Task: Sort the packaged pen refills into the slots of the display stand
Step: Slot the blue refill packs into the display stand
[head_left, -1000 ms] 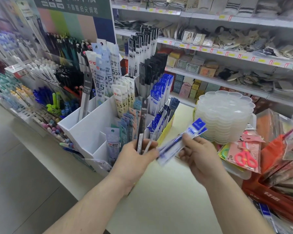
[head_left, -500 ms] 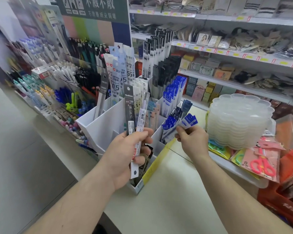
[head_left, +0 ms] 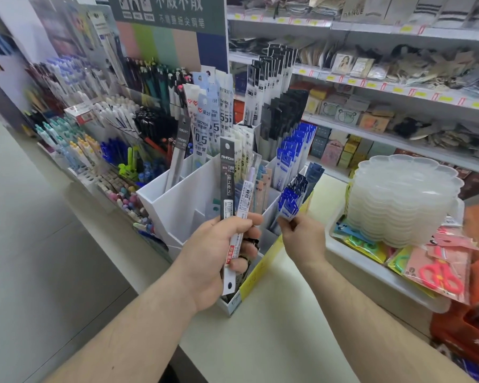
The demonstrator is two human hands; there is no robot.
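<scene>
Head view, right hand [head_left: 302,239] at display stand [head_left: 177,208] front edge

There is only the one view, from the camera on my head, and it looks forward and steeply down along both my forearms, which run in from the bottom edge to my left hand [head_left: 219,255] and right hand [head_left: 302,239]. It sits close above the pale surface [head_left: 274,341] and the white display stand [head_left: 183,205], which fills the middle of the frame. The wide lens bends the store shelves [head_left: 385,87] along the top right and takes in floor at the left.
</scene>
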